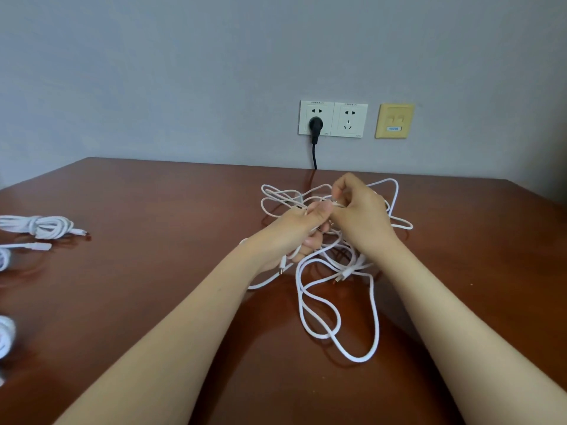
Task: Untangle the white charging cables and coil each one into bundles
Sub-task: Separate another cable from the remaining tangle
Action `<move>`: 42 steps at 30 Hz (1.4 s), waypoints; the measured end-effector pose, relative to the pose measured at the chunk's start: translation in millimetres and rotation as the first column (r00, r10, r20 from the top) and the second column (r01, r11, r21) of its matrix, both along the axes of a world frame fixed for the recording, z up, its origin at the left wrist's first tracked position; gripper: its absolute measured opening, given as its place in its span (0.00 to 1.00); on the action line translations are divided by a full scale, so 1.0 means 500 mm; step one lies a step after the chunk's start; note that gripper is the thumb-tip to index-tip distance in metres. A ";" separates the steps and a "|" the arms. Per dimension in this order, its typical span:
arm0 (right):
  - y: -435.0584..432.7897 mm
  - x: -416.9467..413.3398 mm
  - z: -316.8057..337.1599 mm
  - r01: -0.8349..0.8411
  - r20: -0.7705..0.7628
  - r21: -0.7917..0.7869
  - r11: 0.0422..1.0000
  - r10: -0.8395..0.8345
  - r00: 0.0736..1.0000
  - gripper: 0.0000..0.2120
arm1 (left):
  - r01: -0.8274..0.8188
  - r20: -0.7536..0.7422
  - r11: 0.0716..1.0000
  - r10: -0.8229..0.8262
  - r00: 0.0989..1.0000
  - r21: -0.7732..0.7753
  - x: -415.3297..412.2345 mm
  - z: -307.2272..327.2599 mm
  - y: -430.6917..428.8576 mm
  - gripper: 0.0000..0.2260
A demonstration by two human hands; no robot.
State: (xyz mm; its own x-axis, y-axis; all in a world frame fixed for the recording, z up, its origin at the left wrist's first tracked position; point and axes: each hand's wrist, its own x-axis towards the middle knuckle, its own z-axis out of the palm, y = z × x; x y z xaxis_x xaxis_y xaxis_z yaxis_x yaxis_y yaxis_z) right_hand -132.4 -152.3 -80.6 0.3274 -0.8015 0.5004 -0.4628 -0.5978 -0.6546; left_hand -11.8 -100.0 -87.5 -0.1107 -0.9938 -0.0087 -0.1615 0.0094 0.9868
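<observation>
Head view: the tangle of white cables (343, 265) is seen on the brown table (153, 210), partly lifted between the two hands. Several strands are gripped by the curled fingers of the left hand (302, 228). A single strand is pinched just beside them between thumb and forefinger of the right hand (359, 210). Loose loops are spread beyond the fingertips toward the wall, and more are trailed below the wrists. One plug end (282, 267) is seen hanging just under the left fingers. Well to the left of the left hand a coiled bundle (43, 227) is laid, with more white bundles at the frame edge. The risk is judged to lie in the pull. If the pinched strand is drawn hard while the others are clamped, a knot could be tightened, or the plug end snagged in a loop and strained.
</observation>
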 end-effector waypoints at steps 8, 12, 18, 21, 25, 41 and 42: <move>-0.013 -0.002 0.001 -0.261 0.249 0.160 0.952 0.217 0.944 0.16 | -0.075 -0.090 0.993 0.067 0.994 -0.092 0.008 0.001 0.002 0.18; -0.010 0.000 -0.008 -0.210 0.035 0.122 0.970 0.208 0.978 0.17 | -0.187 -0.181 0.977 0.166 0.969 -0.104 0.015 0.001 0.000 0.17; -0.009 -0.002 -0.015 -0.135 -0.153 0.019 0.991 0.136 0.979 0.14 | -0.382 -0.414 0.920 0.315 0.854 -0.086 0.043 0.013 -0.008 0.17; -0.001 0.005 -0.014 -0.121 -0.226 -0.043 0.992 0.108 0.968 0.12 | -0.441 -0.307 0.880 0.376 0.874 -0.176 0.041 0.005 -0.012 0.16; 0.014 0.019 -0.016 -0.137 -0.253 -0.075 0.988 0.114 0.961 0.10 | -0.497 -0.161 0.835 0.471 0.867 -0.237 0.032 0.000 -0.019 0.15; 0.026 0.024 -0.028 -0.171 -0.456 -0.189 0.967 0.068 0.888 0.10 | -0.353 0.300 0.803 0.528 0.794 -0.480 0.023 -0.011 -0.019 0.07; 0.025 0.022 -0.027 -0.170 -0.456 -0.189 0.967 0.067 0.887 0.10 | -0.348 0.323 0.803 0.534 0.781 -0.484 0.022 -0.009 -0.017 0.08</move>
